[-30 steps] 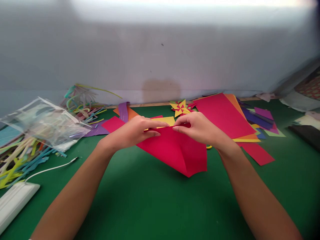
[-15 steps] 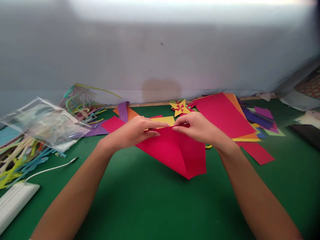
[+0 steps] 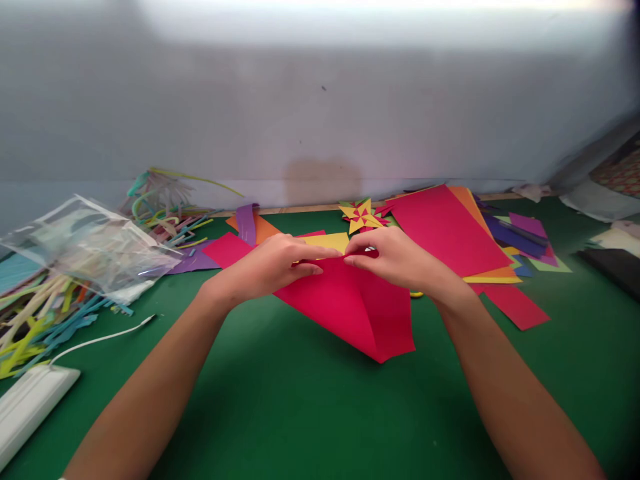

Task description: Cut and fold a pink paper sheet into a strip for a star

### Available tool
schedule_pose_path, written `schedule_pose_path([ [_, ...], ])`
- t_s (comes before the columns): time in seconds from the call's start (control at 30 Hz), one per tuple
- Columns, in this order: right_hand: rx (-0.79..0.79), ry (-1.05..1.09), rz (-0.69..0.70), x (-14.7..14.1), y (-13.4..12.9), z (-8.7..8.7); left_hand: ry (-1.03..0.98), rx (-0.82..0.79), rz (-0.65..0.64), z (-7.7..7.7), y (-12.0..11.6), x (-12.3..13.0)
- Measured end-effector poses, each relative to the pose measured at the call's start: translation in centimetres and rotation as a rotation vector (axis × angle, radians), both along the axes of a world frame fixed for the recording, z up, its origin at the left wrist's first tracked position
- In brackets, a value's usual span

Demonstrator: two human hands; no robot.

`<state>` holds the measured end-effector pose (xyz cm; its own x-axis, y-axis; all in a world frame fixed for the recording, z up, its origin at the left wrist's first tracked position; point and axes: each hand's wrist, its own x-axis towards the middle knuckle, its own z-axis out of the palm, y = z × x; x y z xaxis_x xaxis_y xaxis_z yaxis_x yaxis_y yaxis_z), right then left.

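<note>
A red sheet of paper (image 3: 345,300) hangs from both hands above the green table, creased, with its lower corner pointing down and to the right. My left hand (image 3: 280,267) pinches its upper edge from the left, index finger stretched along the edge and thumb beneath. On the right, my right hand (image 3: 387,253) grips the same edge between thumb and index finger, its fingertips close to those of the left. Just behind lies yellow paper (image 3: 333,243), partly covered by the hands. Further back is a yellow and red folded paper star (image 3: 363,215).
Red and orange sheets (image 3: 445,230) lie at the back right, near a small red piece (image 3: 520,307). At the left are a clear plastic bag (image 3: 100,247), many coloured strips (image 3: 45,320), and a white power strip (image 3: 37,407) with a cable.
My left hand has shifted slightly to the right along the edge, its fingertip nearer my right hand. The lower corner of the red sheet has moved slightly down and right.
</note>
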<state>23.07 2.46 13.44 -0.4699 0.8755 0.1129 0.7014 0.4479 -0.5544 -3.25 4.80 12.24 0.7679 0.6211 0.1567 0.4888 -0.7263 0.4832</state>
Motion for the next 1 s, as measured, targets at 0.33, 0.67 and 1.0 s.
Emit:
schedule_pose_path([
  [0.33, -0.007, -0.01, -0.033, 1.5, 0.7, 0.5, -0.009, -0.006, 0.16, 0.3, 0.8, -1.4],
  [0.67, -0.052, 0.152, -0.122, 4.0, 0.6, 1.7, -0.285, -0.064, 0.374, 1.9, 0.8, -1.5],
  [1.0, -0.093, 0.193, -0.115, 5.2, 1.5, 0.9, -0.313, -0.173, 0.371, 1.8, 1.1, -2.2],
])
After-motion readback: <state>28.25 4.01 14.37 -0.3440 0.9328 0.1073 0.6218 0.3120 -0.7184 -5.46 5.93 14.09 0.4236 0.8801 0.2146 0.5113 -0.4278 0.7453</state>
